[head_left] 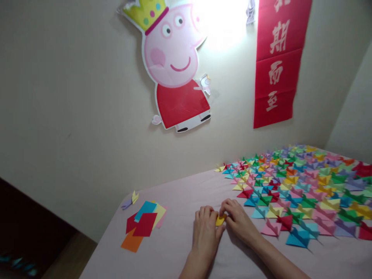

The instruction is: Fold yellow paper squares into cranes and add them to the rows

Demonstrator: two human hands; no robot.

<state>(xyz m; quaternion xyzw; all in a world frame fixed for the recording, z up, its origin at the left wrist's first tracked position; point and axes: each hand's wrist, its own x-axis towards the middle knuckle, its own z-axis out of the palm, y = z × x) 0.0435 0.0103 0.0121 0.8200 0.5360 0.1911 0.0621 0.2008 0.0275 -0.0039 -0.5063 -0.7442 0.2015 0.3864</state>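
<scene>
A small piece of folded yellow origami paper [221, 220] lies on the pale pink table cover between my two hands. My left hand [205, 228] rests over its left side, with the thumb along the lower edge and the fingers curled on the table. From the right, my right hand [236, 217] bends its fingers down onto the paper's upper right part and grips it. My fingers cover some of the paper, so its full shape is hidden.
Rows of colourful folded paper cranes [296, 190] cover the table's right side. Loose square sheets [145, 224] lie overlapping on the left, near a purple and yellow folded piece [131, 200]. A wall with a cartoon pig cutout [180, 100] and a red banner [276, 77] borders the table.
</scene>
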